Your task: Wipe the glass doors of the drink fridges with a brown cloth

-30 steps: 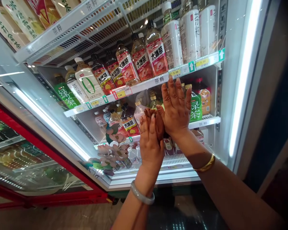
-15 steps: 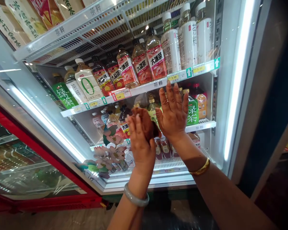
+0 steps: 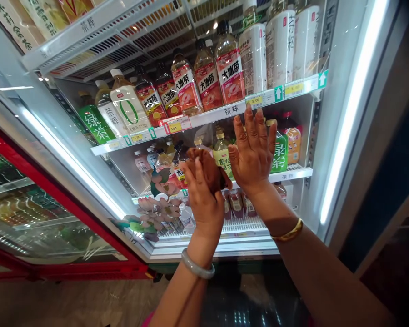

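left hand [image 3: 205, 202] holds bunched cloth [image 3: 209, 168] at glass [image 3: 207, 131], between its side edges. right hand [image 3: 254, 156] wide, palm toward glass. judgement: spreading cloth flat under the palm gives steadier, more even contact.

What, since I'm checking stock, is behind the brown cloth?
Bottles, one labelled pale green, show around the brown cloth; what it and the left hand cover cannot be seen.
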A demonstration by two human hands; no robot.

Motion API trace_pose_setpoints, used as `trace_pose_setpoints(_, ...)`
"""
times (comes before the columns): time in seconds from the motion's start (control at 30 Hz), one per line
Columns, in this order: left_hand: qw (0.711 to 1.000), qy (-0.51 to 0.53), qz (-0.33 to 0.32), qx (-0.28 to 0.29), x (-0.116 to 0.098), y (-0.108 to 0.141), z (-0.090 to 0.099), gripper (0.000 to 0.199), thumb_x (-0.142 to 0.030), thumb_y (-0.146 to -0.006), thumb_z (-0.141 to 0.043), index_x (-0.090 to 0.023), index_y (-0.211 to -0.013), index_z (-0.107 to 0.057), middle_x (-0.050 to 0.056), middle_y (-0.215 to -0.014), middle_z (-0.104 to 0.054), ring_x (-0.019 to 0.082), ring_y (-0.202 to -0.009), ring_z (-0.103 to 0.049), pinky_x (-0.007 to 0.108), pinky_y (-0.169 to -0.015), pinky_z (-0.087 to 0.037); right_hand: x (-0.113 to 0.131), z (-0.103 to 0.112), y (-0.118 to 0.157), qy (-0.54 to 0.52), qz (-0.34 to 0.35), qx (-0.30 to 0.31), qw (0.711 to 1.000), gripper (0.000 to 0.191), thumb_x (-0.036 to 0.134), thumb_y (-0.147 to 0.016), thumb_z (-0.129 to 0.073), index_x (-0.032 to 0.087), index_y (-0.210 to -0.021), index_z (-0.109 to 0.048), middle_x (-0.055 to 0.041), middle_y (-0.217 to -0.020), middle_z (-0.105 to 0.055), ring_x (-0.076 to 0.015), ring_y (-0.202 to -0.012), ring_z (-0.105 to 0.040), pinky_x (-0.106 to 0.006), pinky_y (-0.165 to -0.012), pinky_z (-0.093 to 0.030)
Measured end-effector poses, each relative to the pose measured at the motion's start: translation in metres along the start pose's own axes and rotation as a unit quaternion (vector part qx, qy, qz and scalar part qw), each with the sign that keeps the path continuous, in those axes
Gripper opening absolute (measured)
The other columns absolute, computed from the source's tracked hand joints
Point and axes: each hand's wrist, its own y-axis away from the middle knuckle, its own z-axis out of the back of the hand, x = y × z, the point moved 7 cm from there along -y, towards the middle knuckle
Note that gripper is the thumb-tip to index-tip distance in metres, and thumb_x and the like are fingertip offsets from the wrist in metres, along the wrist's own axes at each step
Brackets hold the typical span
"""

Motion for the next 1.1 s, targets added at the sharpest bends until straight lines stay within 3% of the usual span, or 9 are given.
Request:
trace_pose_setpoints(0.1, 0.997, -0.008, 0.048, -0.053, 0.013, -0.007, 0.011, 0.094, -0.002, -0.086, -0.055, -0.025, -0.165, -0.011, 0.010, -0.174, -0.001, 0.027, -0.161, -0.005, 0.049, -0.131, -0.014, 0.000, 0.000, 0.000, -0.007, 0.004, 0.000, 1.000, 0.064, 0.041, -0.105, -0.031, 0.029, -0.165, -0.013, -0.0069, -0.167, -0.033, -0.0292, -0.159, -0.019, -0.063, -0.129, -0.013)
trace_pose_setpoints(0.17, 0.997, -0.009, 0.053, -0.054, 0.014, -0.005, 0.011, 0.093, -0.004, -0.087, -0.055, -0.025, -0.165, -0.010, 0.010, -0.174, -0.001, 0.027, -0.161, -0.006, 0.049, -0.131, -0.014, 0.000, 0.001, 0.001, -0.006, 0.012, -0.009, 1.000, 0.063, 0.042, -0.105, -0.031, 0.026, -0.164, -0.019, -0.0091, -0.167, -0.033, -0.0289, -0.159, -0.018, -0.061, -0.130, -0.012)
trace_pose_setpoints(0.33, 0.998, 0.011, -0.042, 0.040, -0.009, 0.009, -0.010, 0.099, -0.002, -0.080, -0.058, -0.029, -0.165, -0.016, 0.006, -0.174, -0.006, 0.028, -0.161, -0.012, 0.046, -0.130, -0.022, -0.002, -0.004, 0.003, 0.007, 0.006, 0.000, 1.000, 0.063, 0.041, -0.104, -0.034, 0.023, -0.164, -0.022, -0.0091, -0.168, -0.030, -0.0297, -0.160, -0.016, -0.059, -0.130, -0.010)
trace_pose_setpoints(0.43, 0.994, 0.021, -0.084, 0.074, -0.015, 0.011, -0.013, 0.098, -0.002, -0.078, -0.059, -0.029, -0.164, -0.020, 0.005, -0.174, -0.003, 0.029, -0.160, -0.013, 0.047, -0.130, -0.023, -0.002, -0.004, 0.003, 0.014, 0.008, -0.002, 1.000, 0.062, 0.041, -0.104, -0.032, 0.022, -0.163, -0.025, -0.0086, -0.168, -0.031, -0.0285, -0.160, -0.015, -0.058, -0.131, -0.010)
trace_pose_setpoints(0.6, 1.000, 0.012, -0.002, -0.014, 0.007, -0.009, 0.013, 0.098, 0.004, -0.077, -0.052, -0.028, -0.164, -0.020, 0.005, -0.174, -0.007, 0.025, -0.161, -0.010, 0.047, -0.131, -0.017, -0.001, -0.002, 0.001, 0.019, 0.003, -0.001, 1.000, 0.061, 0.045, -0.106, -0.023, 0.022, -0.162, -0.027, -0.0093, -0.167, -0.032, -0.0273, -0.160, -0.015, -0.061, -0.129, -0.015)
trace_pose_setpoints(0.67, 0.999, 0.011, 0.009, -0.033, 0.007, -0.010, 0.015, 0.098, 0.004, -0.078, -0.053, -0.028, -0.164, -0.018, 0.005, -0.174, -0.011, 0.024, -0.161, -0.011, 0.047, -0.132, -0.014, -0.002, -0.002, 0.001, 0.016, -0.003, 0.009, 1.000, 0.061, 0.044, -0.106, -0.024, 0.024, -0.163, -0.025, -0.0073, -0.168, -0.031, -0.0273, -0.160, -0.014, -0.062, -0.129, -0.014)
trace_pose_setpoints(0.87, 0.991, 0.024, -0.100, 0.084, -0.022, 0.010, -0.015, 0.095, -0.002, -0.082, -0.055, -0.027, -0.165, -0.015, 0.005, -0.174, -0.010, 0.026, -0.160, -0.015, 0.046, -0.131, -0.024, -0.005, -0.005, 0.001, -0.001, -0.013, 0.023, 1.000, 0.060, 0.040, -0.105, -0.026, 0.028, -0.164, -0.021, -0.0031, -0.171, -0.024, -0.0288, -0.160, -0.012, -0.063, -0.129, -0.012)
trace_pose_setpoints(1.1, 0.999, 0.028, -0.018, -0.026, 0.006, -0.017, 0.016, 0.096, 0.004, -0.080, -0.050, -0.028, -0.164, -0.017, 0.001, -0.174, -0.016, 0.023, -0.160, -0.016, 0.044, -0.133, -0.014, -0.003, -0.002, 0.003, -0.003, 0.013, -0.003, 1.000, 0.062, 0.034, -0.104, -0.034, 0.029, -0.164, -0.020, -0.0042, -0.170, -0.027, -0.0276, -0.160, -0.015, -0.064, -0.129, -0.013)
